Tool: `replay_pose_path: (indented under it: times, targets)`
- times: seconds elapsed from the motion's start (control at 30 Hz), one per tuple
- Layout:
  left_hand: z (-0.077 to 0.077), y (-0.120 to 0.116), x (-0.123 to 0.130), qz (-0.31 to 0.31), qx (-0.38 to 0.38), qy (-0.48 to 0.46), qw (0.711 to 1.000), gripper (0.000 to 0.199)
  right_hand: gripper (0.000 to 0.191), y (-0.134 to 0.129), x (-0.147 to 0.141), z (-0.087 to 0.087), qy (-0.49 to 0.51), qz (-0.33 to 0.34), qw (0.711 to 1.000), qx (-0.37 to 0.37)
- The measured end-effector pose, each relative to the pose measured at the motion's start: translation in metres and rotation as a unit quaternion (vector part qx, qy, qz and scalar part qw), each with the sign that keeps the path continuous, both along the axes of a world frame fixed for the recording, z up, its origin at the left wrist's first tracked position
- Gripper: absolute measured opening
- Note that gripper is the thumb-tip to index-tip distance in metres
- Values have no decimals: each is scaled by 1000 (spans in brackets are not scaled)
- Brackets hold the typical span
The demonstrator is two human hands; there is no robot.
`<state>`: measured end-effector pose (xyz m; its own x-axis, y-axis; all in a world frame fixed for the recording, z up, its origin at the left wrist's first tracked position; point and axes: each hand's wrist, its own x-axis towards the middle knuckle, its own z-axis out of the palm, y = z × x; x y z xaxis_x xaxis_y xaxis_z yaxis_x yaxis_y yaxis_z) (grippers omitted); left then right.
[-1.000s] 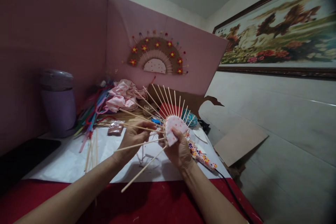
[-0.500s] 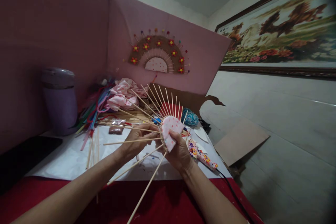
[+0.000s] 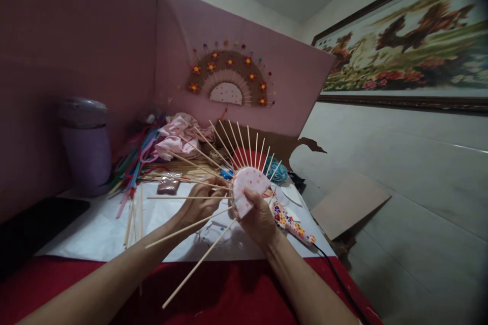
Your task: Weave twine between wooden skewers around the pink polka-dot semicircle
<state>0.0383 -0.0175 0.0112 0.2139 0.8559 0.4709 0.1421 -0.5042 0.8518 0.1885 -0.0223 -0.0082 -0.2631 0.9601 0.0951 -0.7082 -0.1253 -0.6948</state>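
My right hand (image 3: 260,217) is closed on a padded half-disc (image 3: 249,183) of pink dotted cloth, its thumb pressed on the front. Thin wooden sticks (image 3: 204,218) fan out from the curved edge, where brown twine (image 3: 234,208) seems to run along their bases. Behind the sticks on the left side, my left hand (image 3: 206,197) has its fingers bent and pinched together close to that edge. Whatever lies between its fingertips is hidden.
A hot glue gun (image 3: 292,223) with flowered covering lies right, its cord trailing forward. At the back are pink cloth (image 3: 181,134), blue yarn (image 3: 275,168) and coloured pipe cleaners (image 3: 133,162). A purple bin (image 3: 87,150) stands left. A finished flowered fan (image 3: 229,68) hangs on the pink board.
The half-disc with its sticks has turned slightly clockwise. Its lower sticks have swung up and left, the upper ones to the right. My left hand stays near the rim.
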Motion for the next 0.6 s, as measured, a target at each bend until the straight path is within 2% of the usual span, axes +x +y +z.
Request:
replay_pose_path:
  times: [0.17,0.33,0.47,0.6]
  targets:
    - [-3,4,1,14,-14,12,1000,13,17,-2,0,0,-20,10,999,-27]
    - [-5,6,3,-57,-75,-66,993,14,15,0,-1,0,-15,-14,999,-28]
    - [-2,1,3,-115,-65,-96,987,12,14,2,1,0,20,-22,999,-40]
    - [-3,-3,3,-151,-40,-80,984,27,14,2,2,2,44,-23,998,-49]
